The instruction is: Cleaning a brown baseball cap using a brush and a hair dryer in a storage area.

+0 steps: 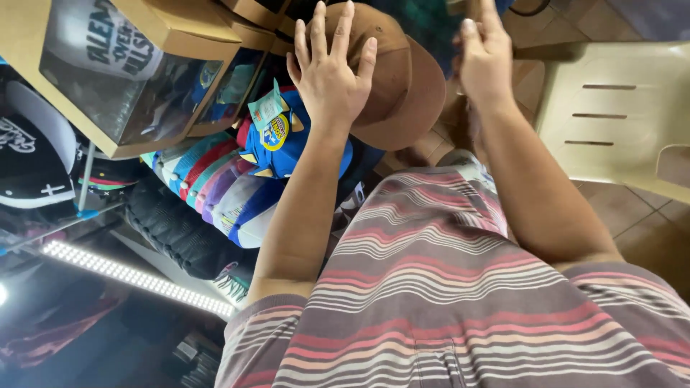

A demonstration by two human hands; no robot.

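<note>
Resting flat on rounded brown felt cap (402,86), left hand (330,79); right hand (485,61) beside

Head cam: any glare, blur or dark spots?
Head view: LED strip blown out lower left, area beneath it dark; glare on the clear box front; left hand on the brown cap is sharp, right hand slightly soft.

tan cardboard display boxes (154,32) with clear windows upper left, teal tag (267,108) on blue cap (287,140)
</note>
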